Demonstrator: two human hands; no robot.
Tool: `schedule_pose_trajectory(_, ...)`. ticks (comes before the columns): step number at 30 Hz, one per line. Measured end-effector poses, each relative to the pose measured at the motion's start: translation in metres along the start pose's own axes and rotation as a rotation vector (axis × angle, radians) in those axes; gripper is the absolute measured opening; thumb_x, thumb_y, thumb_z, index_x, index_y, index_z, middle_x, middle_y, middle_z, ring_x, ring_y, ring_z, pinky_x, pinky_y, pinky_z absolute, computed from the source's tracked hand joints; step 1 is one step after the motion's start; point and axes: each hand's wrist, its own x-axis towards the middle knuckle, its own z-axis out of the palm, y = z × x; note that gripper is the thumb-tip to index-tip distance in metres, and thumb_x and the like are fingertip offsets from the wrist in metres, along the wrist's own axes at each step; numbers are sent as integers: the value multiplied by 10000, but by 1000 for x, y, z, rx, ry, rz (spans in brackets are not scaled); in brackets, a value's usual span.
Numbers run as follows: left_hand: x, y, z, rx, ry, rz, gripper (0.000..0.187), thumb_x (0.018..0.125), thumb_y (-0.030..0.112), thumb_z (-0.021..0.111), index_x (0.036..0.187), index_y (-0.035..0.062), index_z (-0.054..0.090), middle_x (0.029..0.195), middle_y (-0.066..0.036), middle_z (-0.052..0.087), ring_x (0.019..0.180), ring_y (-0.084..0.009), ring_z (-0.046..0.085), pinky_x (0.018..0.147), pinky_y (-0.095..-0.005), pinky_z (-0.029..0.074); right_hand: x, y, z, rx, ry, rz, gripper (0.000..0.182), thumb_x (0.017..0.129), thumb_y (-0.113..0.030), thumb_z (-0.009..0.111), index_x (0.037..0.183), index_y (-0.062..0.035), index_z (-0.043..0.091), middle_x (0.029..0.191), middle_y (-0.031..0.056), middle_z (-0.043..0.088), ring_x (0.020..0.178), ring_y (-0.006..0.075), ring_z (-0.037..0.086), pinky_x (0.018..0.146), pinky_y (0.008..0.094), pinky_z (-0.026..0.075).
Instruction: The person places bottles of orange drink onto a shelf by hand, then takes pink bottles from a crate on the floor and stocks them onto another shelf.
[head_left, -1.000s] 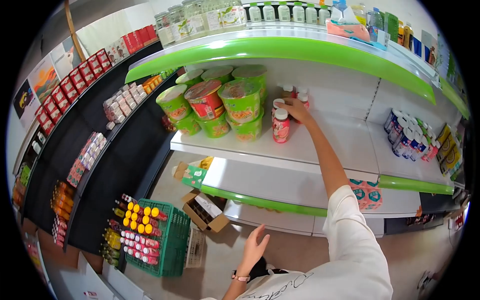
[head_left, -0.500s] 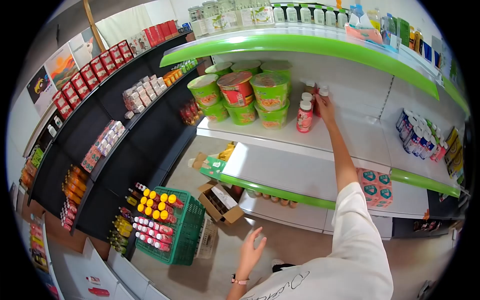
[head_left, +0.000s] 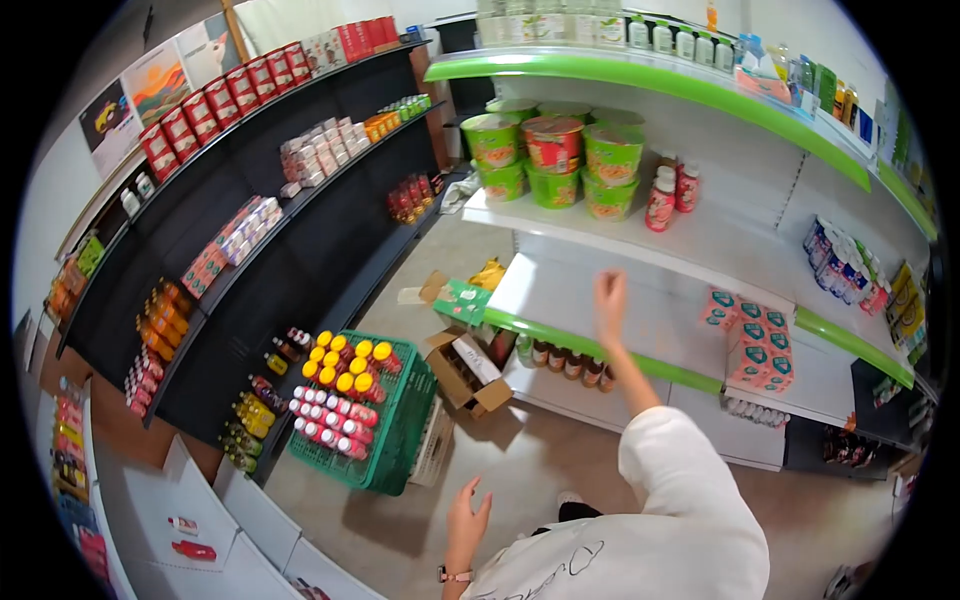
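My right hand [head_left: 608, 296] hangs in the air in front of the white shelf [head_left: 640, 310], empty, fingers loosely curled and blurred. It is well below the pink drink bottles [head_left: 668, 195] standing on the upper white shelf beside the stacked noodle cups [head_left: 553, 160]. My left hand [head_left: 466, 522] is low over the floor, fingers spread, holding nothing; a watch sits on its wrist. The green crate [head_left: 385, 440] of yellow-capped and pink bottles lies to its left.
An open cardboard box [head_left: 466, 372] sits on the floor by the shelf base, with a green carton [head_left: 458, 298] behind it. Black shelving [head_left: 290, 260] with packaged goods runs along the left. Teal-and-pink packs [head_left: 750, 335] and more bottles [head_left: 845, 275] fill the right shelves.
My right hand has let go of the pink bottles and dropped away from the upper shelf. The view has pulled back and swung left. My left hand stayed low and open.
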Motion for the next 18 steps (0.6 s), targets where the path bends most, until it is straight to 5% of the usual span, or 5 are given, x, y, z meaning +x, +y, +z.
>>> schedule_pose_trajectory(6,-76,-81,-64,163,-45,97,409,874,241,609,1250,91,549,1150,-190,602,1009,-370,573,875,-425,461,-337,-38,82,28,-749,412,204,898,-162,600,1071,-82,527,778,20,552,652,73,466,591,248,407)
schedule_pose_trajectory(9,-113,-109,-100,224,25,-6,381,861,166,585,1233,87,557,1149,-178,601,1015,-372,560,886,-437,451,-438,-83,87,153,-1112,590,214,901,-151,587,1096,-85,527,767,7,543,649,80,475,594,241,409)
schedule_pose_trajectory(18,-171,-187,-134,23,534,-309,510,716,-100,444,1156,95,615,1180,-142,590,1038,-325,551,905,-399,446,-552,-122,134,233,-1587,739,193,903,-92,551,1095,-70,538,794,9,574,744,73,535,670,218,426)
